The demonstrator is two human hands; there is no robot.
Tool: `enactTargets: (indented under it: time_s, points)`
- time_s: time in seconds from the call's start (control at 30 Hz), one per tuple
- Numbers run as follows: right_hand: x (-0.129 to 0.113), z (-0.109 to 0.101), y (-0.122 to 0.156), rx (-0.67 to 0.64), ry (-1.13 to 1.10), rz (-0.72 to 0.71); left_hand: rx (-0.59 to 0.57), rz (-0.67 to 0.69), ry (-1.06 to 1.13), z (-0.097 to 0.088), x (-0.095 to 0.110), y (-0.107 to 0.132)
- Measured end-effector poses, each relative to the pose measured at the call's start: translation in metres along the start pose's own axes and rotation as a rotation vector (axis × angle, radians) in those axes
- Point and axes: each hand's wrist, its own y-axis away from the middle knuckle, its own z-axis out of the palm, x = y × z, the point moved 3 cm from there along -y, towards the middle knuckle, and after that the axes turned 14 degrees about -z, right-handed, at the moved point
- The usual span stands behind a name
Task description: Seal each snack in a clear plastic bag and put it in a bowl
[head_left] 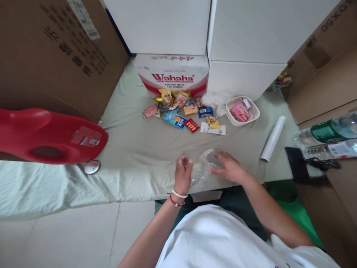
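Observation:
A clear plastic bag (203, 168) lies crumpled on the pale green cloth (139, 149) at the near edge, between my two hands. My left hand (183, 174) is closed, pinching the bag's left side; bead and red cord bracelets circle its wrist. My right hand (228, 167) grips the bag's right side with fingers curled over it, slightly blurred. Farther back, a heap of small snack packets (182, 109) in yellow, blue, pink and red lies before a Wahaha carton (172, 73).
A white bowl (242, 111) holds pink packets beside white boxes (242, 44). A white roll (273, 138) lies at right, near water bottles (327, 137) and a black phone (296, 163). A red plastic stool (47, 136) and brown cartons (50, 52) stand left.

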Motion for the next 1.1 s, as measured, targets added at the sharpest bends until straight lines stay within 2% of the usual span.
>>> enactTargets:
  time_s: [0.07,0.13,0.17,0.27,0.37,0.47,0.57,0.67,0.7,0.77,0.8,0.83,0.87,0.9,0.93,0.97,1.1]
  points:
    - [-0.009,0.019,-0.015,-0.059,0.058,-0.008,0.044,0.191,-0.200,0.005,0.008,0.007]
    - [-0.010,0.033,-0.024,-0.039,0.050,0.002,0.044,0.297,-0.335,0.008,0.012,0.010]
    - [-0.008,0.037,-0.026,-0.005,0.011,0.007,0.027,0.286,-0.354,0.008,0.013,0.008]
    - [0.004,0.038,-0.024,0.147,-0.208,0.019,-0.018,0.120,-0.282,-0.001,0.011,-0.007]
    - [0.019,0.031,-0.018,0.292,-0.422,0.072,-0.047,0.007,-0.129,-0.011,0.008,-0.021]
    - [0.027,0.030,-0.015,0.372,-0.505,0.131,-0.025,-0.096,0.032,-0.018,0.003,-0.029]
    - [0.028,0.035,-0.016,0.403,-0.468,0.146,0.090,-0.127,0.032,-0.027,-0.004,-0.032]
    - [0.027,0.039,-0.020,0.415,-0.345,0.133,0.252,-0.084,0.001,-0.044,-0.010,-0.027]
    - [0.026,0.040,-0.021,0.413,-0.299,0.122,0.336,-0.023,-0.031,-0.051,-0.010,-0.023]
    - [0.023,0.040,-0.025,0.397,-0.225,0.093,0.465,0.231,-0.191,-0.059,-0.005,-0.012]
    - [0.021,0.039,-0.027,0.385,-0.200,0.080,0.444,0.410,-0.319,-0.057,0.000,-0.007]
    - [0.020,0.039,-0.029,0.371,-0.183,0.068,0.356,0.589,-0.464,-0.051,0.004,-0.002]
    - [0.018,0.039,-0.031,0.359,-0.167,0.057,0.223,0.726,-0.603,-0.043,0.008,0.001]
    - [0.018,0.039,-0.032,0.348,-0.152,0.046,0.087,0.793,-0.716,-0.034,0.011,0.001]
    - [0.018,0.039,-0.032,0.340,-0.137,0.036,-0.009,0.797,-0.805,-0.027,0.014,-0.001]
    - [0.019,0.039,-0.032,0.337,-0.125,0.030,-0.052,0.754,-0.875,-0.021,0.017,-0.005]
    - [0.031,0.034,-0.018,0.381,-0.099,0.069,-0.019,0.507,-1.026,-0.013,0.032,-0.023]
